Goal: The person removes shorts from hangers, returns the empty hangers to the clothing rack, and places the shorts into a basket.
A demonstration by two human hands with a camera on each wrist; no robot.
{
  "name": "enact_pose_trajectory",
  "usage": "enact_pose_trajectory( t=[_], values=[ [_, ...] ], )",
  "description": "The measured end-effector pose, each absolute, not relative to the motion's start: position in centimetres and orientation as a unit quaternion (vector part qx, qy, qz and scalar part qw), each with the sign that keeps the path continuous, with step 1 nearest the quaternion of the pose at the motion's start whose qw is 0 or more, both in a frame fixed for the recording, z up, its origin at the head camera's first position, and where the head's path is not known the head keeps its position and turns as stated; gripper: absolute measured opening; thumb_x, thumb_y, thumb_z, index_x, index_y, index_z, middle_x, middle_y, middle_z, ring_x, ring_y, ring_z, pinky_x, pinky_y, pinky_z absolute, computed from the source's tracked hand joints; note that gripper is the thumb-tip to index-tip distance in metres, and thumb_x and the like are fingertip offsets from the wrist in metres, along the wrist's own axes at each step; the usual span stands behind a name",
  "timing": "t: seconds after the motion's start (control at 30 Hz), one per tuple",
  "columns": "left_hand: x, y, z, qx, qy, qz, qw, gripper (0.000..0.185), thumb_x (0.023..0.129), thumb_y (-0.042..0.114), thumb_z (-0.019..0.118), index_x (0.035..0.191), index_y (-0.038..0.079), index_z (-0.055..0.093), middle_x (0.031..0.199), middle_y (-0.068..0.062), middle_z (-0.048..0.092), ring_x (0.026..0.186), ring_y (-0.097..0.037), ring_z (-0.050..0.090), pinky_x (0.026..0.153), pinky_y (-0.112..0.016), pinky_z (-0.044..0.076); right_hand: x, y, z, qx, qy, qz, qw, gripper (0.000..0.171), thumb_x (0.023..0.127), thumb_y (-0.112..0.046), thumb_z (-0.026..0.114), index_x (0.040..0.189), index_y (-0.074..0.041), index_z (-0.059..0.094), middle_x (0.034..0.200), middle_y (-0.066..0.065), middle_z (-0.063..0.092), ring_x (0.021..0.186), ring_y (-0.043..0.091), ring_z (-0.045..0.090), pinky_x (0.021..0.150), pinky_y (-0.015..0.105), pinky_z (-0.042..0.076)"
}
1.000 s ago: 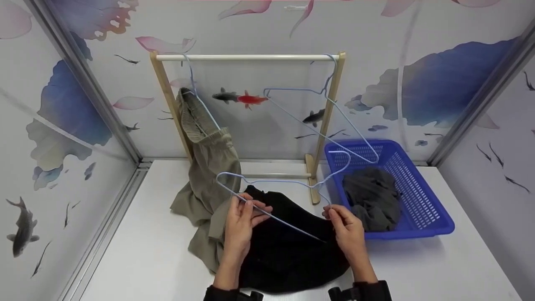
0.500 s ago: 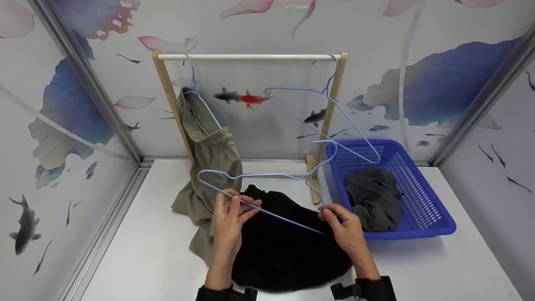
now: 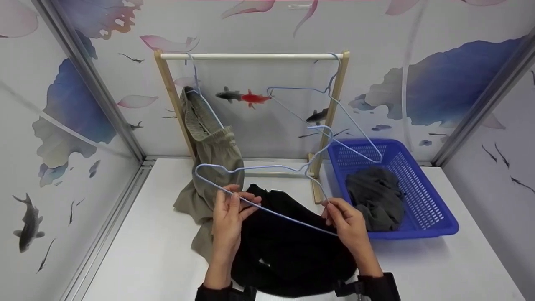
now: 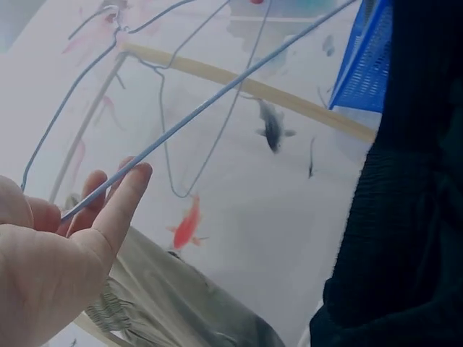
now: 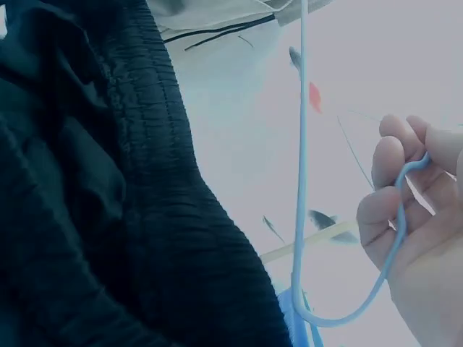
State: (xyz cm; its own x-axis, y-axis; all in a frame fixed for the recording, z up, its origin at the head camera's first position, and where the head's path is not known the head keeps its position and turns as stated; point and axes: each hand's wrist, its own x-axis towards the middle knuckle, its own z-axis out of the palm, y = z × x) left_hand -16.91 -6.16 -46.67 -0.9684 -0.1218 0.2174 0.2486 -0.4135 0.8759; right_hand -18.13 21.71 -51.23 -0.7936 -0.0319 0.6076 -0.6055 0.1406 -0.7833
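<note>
Table [image 3: 138,259]: white, bearing rack, basket, clothes.
Rack [image 3: 250,56]: at 12 o'clock.
Basket [image 3: 422,230]: at 3 o'clock.
Black garment [image 3: 288,251]: under both hands.
Hanger [image 3: 250,168]: above garment, centre.
Left hand [image 3: 228,219]: pinching hanger's bottom wire.
Right hand [image 3: 349,221]: gripping hanger's right bend.

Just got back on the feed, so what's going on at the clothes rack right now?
A person holds a light blue wire hanger with both hands above a black garment on the white table. The left hand pinches the bottom wire near one end, and the right hand grips the other end. A khaki garment hangs on the wooden rack, and a grey one lies in the blue basket.
</note>
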Motion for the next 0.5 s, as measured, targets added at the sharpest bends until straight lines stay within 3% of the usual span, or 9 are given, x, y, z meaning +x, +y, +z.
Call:
enact_pose_trajectory(
  t=[0.27,0.5],
  values=[
    [-16.8,-5.1,-47.8,-0.084,-0.626,-0.769,0.096,0.031,0.11,0.003,0.043,0.136,-0.013,0.038,0.112,-0.029,0.063,0.105,-0.032,0.069,0.093,-0.039,0.059,-17.3,23.0,-52.2,0.163,-0.732,0.624,0.219,0.018,0.103,0.008,0.053,0.098,0.006,0.07,0.071,0.017,0.06,0.056,0.014,0.055,0.052,0.023,0.048],
    [-16.3,-4.4,-48.9,-0.108,-0.695,-0.704,0.1,0.036,0.109,0.007,0.05,0.14,-0.01,0.043,0.116,-0.025,0.065,0.109,-0.037,0.066,0.096,-0.036,0.056,-16.7,24.1,-52.4,0.113,-0.719,0.644,0.234,0.017,0.104,0.006,0.052,0.1,0.012,0.068,0.071,0.016,0.06,0.057,0.013,0.056,0.049,0.025,0.046]
  ],
)
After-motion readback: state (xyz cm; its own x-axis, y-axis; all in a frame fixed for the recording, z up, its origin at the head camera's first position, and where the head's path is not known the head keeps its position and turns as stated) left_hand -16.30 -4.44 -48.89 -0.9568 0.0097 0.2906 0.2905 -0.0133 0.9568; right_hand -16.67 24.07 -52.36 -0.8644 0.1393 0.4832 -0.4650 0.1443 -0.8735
